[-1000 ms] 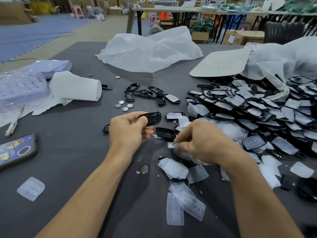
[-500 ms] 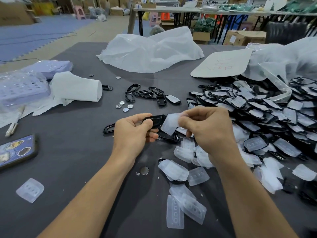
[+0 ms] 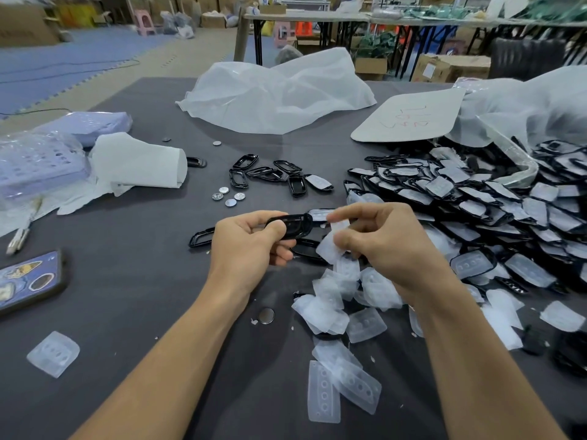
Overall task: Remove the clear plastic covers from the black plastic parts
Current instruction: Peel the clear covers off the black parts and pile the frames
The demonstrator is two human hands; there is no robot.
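The left hand [image 3: 247, 246] curls its thumb and fingers round one end of a glossy black oval plastic part [image 3: 290, 225], held just above the grey-clothed desk [image 3: 127, 281]. The part's far end disappears behind the right hand [image 3: 384, 242]. That hand pinches a frosted clear plastic cover [image 3: 327, 249] between thumb and forefinger, its other fingers bent loosely. The fingers hide whether the cover's upper edge is attached to the part or already free of it. Beneath the right wrist lies a loose pile of peeled clear covers [image 3: 336, 300], partly hidden by the forearm. A small round metal disc [image 3: 266, 315] lies just beside the pile. An empty black frame [image 3: 201, 238] shows partly from behind the left hand. Farther off lie a cluster of bare black frames [image 3: 266, 173] and four silver coins [image 3: 227, 196]. To the right spreads a large heap of black parts still wearing covers [image 3: 476, 198], cut off at the picture's edge. A single clear cover [image 3: 53, 354] lies apart at lower left, and a dark phone with stickers [image 3: 28, 281] is cropped at the left edge. A crumpled white plastic bag [image 3: 276, 96] rests at the far side.
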